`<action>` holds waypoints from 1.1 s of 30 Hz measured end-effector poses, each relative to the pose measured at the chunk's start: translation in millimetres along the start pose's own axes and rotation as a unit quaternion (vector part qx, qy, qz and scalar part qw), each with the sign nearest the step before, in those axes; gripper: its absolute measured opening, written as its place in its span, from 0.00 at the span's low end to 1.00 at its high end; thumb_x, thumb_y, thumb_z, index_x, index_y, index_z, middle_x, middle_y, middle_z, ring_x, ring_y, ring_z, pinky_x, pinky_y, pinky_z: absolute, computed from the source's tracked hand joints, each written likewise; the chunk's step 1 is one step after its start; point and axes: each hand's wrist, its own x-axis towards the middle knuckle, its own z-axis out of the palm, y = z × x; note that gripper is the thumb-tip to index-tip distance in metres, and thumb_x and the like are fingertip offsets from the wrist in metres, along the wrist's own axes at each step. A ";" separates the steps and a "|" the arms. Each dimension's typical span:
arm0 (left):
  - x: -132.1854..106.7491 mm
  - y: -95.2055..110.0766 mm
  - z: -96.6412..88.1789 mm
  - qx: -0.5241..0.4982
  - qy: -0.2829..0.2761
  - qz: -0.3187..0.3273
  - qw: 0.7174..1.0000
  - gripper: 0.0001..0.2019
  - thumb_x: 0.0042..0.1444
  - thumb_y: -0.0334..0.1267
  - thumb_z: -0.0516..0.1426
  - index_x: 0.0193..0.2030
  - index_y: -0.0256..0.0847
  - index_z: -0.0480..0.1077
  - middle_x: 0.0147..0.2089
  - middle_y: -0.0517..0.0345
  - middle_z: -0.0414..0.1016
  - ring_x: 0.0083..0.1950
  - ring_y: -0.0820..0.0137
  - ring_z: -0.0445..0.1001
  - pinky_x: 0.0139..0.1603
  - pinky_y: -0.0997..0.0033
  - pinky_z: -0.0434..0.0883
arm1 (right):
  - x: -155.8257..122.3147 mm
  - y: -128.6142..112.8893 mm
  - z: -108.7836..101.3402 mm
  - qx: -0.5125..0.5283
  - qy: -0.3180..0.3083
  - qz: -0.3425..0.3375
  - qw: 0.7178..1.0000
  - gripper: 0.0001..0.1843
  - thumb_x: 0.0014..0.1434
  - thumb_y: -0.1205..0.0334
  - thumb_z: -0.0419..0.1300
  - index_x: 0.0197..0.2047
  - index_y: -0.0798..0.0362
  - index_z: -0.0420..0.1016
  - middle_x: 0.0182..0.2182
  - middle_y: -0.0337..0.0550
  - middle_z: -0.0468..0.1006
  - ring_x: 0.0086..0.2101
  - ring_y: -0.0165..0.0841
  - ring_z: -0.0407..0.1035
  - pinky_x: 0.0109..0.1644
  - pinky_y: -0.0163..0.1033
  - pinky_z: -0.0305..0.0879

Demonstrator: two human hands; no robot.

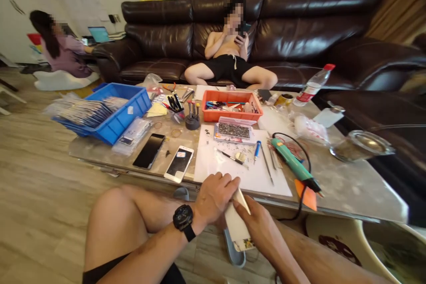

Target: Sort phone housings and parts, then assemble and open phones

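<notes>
Between my two hands, over my lap at the table's front edge, is a white phone [237, 226] with bare circuitry showing at its near end. My left hand [214, 197], with a black watch on the wrist, is closed on the phone's far end. Its right side is gripped by my right hand [256, 219], thumb across the face. Just beyond lies a white work sheet [213, 159] with a blue screwdriver [257, 151], tweezers [267, 166], a brush-like tool [229, 157] and scattered tiny screws. A second white phone [179, 164] and a black phone [149, 151] lie left.
A blue bin [123, 117] of bagged parts stands left, an orange tray [233, 117] of tools at the back. A screw box [234, 131], green heat tool [293, 162] with cable, bottle [313, 86] and glass jar [359, 147] are around. A person sits on the sofa [159, 44].
</notes>
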 end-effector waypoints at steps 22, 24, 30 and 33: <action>-10.9 4.7 5.8 -0.049 0.083 0.077 0.992 0.13 0.74 0.34 0.48 0.62 0.37 0.64 0.47 0.51 0.78 0.43 0.63 0.73 0.41 0.61 0.69 | 7.6 2.0 -6.3 0.207 0.023 0.021 0.978 0.25 0.61 0.40 0.62 0.36 0.57 0.78 0.29 0.43 0.81 0.31 0.39 0.71 0.32 0.38 0.62; -10.1 6.9 3.9 -0.054 0.093 0.074 0.991 0.13 0.73 0.33 0.48 0.61 0.37 0.64 0.45 0.51 0.78 0.43 0.63 0.74 0.40 0.61 0.69 | 7.8 1.8 -7.1 0.232 0.022 0.028 0.972 0.24 0.59 0.40 0.64 0.35 0.56 0.78 0.28 0.43 0.80 0.31 0.40 0.72 0.31 0.37 0.63; -9.9 13.5 -2.6 -0.048 0.144 0.067 0.986 0.11 0.72 0.33 0.51 0.57 0.37 0.68 0.38 0.55 0.75 0.37 0.65 0.71 0.37 0.64 0.69 | -3.3 -1.3 -14.0 0.382 -0.025 0.059 0.922 0.29 0.57 0.44 0.69 0.55 0.55 0.78 0.38 0.45 0.85 0.36 0.41 0.78 0.38 0.40 0.72; -7.6 19.8 -9.1 -0.035 0.177 0.048 0.982 0.09 0.72 0.34 0.51 0.53 0.39 0.70 0.33 0.58 0.71 0.33 0.66 0.69 0.32 0.66 0.66 | -15.1 -1.3 -21.8 0.497 -0.018 0.096 0.862 0.39 0.51 0.50 0.77 0.64 0.52 0.74 0.49 0.48 0.84 0.46 0.42 0.79 0.48 0.40 0.76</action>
